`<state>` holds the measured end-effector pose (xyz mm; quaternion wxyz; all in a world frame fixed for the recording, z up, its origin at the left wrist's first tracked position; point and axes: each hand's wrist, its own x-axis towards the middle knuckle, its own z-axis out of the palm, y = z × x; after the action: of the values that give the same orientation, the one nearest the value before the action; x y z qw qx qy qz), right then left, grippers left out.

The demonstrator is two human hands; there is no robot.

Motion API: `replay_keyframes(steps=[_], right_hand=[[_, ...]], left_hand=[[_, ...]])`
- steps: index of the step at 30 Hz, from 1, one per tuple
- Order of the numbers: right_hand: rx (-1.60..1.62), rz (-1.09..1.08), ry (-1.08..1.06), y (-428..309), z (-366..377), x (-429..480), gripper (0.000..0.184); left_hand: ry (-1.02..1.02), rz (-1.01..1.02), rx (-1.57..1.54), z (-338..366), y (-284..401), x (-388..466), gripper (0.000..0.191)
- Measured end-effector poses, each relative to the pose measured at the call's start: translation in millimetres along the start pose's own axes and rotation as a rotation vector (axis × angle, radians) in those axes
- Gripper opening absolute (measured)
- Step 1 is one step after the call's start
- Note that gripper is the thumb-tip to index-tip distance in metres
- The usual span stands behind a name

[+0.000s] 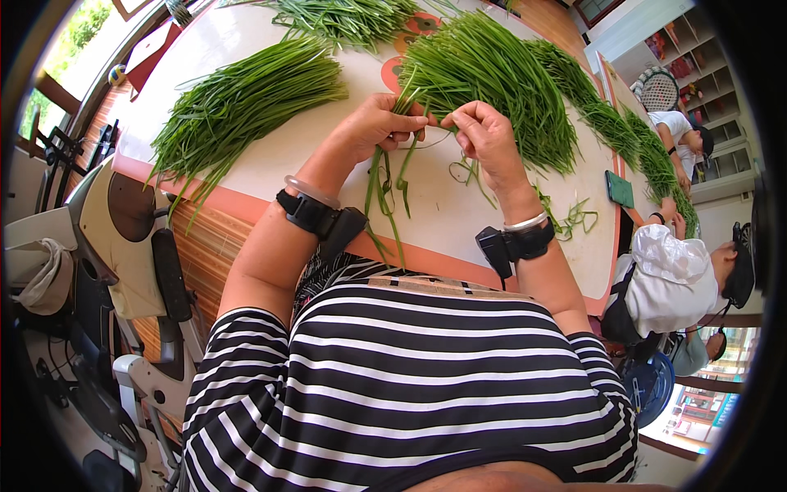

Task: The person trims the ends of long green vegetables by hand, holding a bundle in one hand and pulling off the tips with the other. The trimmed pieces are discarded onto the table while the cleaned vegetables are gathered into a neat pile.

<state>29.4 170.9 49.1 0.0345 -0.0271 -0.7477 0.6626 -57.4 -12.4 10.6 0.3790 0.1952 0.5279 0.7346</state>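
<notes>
My left hand (376, 126) holds a few green stalks, apparently garlic chives (375, 184), between thumb and fingers. Their stem ends stick up past the fingers, and the limp leaves hang towards the table's front edge. Close on the right, my right hand (489, 138) has thumb and forefinger pinched together on a thin chive leaf (454, 129), mostly hidden by the fingertips. Behind that hand lies a large heap of chives (492, 80). A second thick bundle of chives (252, 98) rests on the left, its leaf tips overhanging the table edge.
Loose leaf scraps (575, 218) lie on the white table (307, 150) right of my right hand. More chives (350, 21) are at the back. A green phone-like object (619, 189) sits near the right edge. Co-workers (670, 277) handle chives there. Exercise equipment (132, 246) stands left.
</notes>
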Motion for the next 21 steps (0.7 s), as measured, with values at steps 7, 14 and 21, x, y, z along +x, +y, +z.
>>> replay_keyframes(steps=[7, 14, 21], right_hand=[[0.228, -0.007, 0.029, -14.2, -27.7, -13.8, 0.012], [0.174, -0.187, 0.173, -29.0, -101.2, -57.3, 0.010], [-0.532, -0.015, 0.253, -20.7, -168.0, -105.8, 0.023]], left_hand=[[-0.082, -0.053, 0.108, 3.5, 5.1, -5.6, 0.011], [-0.043, 0.084, -0.176, -4.1, 12.0, -10.4, 0.011], [-0.116, 0.366, -0.447, -25.8, 12.1, -4.5, 0.015]])
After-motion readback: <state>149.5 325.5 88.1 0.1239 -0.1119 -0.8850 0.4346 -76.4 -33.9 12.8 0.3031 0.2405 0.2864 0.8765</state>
